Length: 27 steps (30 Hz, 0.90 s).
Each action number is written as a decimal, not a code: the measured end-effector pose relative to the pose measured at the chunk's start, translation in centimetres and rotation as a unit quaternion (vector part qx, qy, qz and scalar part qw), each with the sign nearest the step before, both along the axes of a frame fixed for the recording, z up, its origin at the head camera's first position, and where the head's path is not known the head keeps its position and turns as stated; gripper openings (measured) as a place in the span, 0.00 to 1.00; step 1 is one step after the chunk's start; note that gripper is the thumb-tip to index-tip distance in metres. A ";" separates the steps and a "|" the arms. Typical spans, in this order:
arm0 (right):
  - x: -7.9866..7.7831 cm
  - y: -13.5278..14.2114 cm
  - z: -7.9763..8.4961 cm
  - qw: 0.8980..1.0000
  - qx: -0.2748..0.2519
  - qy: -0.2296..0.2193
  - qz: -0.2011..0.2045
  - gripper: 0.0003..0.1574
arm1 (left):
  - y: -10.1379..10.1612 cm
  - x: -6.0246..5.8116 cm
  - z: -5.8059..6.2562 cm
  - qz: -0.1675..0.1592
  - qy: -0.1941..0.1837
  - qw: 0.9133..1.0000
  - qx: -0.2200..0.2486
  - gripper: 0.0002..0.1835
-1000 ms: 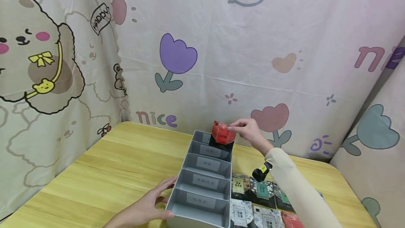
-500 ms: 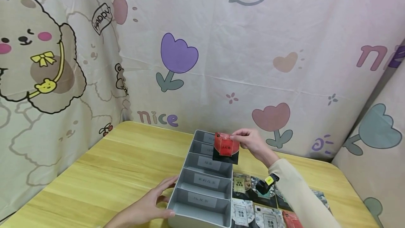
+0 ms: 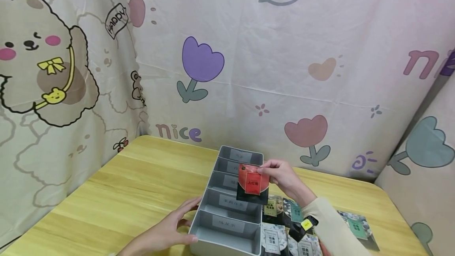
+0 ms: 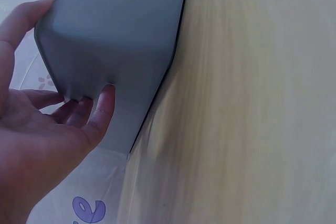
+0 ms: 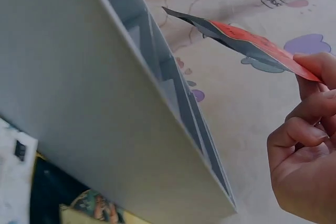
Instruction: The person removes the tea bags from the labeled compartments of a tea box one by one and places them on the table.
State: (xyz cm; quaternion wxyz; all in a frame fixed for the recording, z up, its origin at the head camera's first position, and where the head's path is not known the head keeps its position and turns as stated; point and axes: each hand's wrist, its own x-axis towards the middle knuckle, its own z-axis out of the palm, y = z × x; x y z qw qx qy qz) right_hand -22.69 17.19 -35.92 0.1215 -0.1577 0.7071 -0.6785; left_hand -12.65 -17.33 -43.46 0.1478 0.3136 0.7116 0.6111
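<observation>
Between right thumb and forefinger, my right hand [image 3: 286,179] pinches a red-and-black tea sachet [image 3: 253,185] by its top right corner. The sachet hangs over the right side of a grey divided box [image 3: 224,249], front facing me, hiding parts of the middle compartments. In the right wrist view the sachet [image 5: 252,48] appears edge-on, beyond the box rim, with the other fingers curled. My left hand [image 3: 165,226] holds the box's near left corner. In the left wrist view its thumb is at the rim and its bent fingertips [image 4: 108,90] press the side wall.
Several tea packets lie right of the box: one yellow-labelled [image 3: 271,208], white ones [image 3: 273,237] nearer me, and a green-labelled one [image 3: 357,226] farther right. My right forearm covers some. Paper labels [image 3: 228,223] mark the compartments. A printed cloth [image 3: 241,50] hangs behind the wooden table [image 3: 142,177].
My right hand has brought the red sachet toward me, from over the far compartments to over the middle ones. The far compartment's label has come into view. The left hand stays on the box.
</observation>
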 end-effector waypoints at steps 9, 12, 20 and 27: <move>2.1 2.1 -1.1 0.998 0.038 -0.005 -0.056 0.03 | 0.0 0.0 -0.1 0.000 0.025 1.000 0.013 0.43; 2.6 3.2 -1.2 0.995 0.060 0.005 -0.082 0.05 | 0.0 0.0 -0.1 0.004 0.023 1.000 0.008 0.43; 4.2 6.1 -1.2 0.991 0.083 0.029 -0.103 0.03 | -0.1 0.2 0.2 0.012 0.006 1.000 -0.008 0.44; 5.7 8.5 -1.9 0.981 0.117 0.037 -0.150 0.05 | -0.1 0.0 0.1 0.016 -0.008 1.000 -0.020 0.44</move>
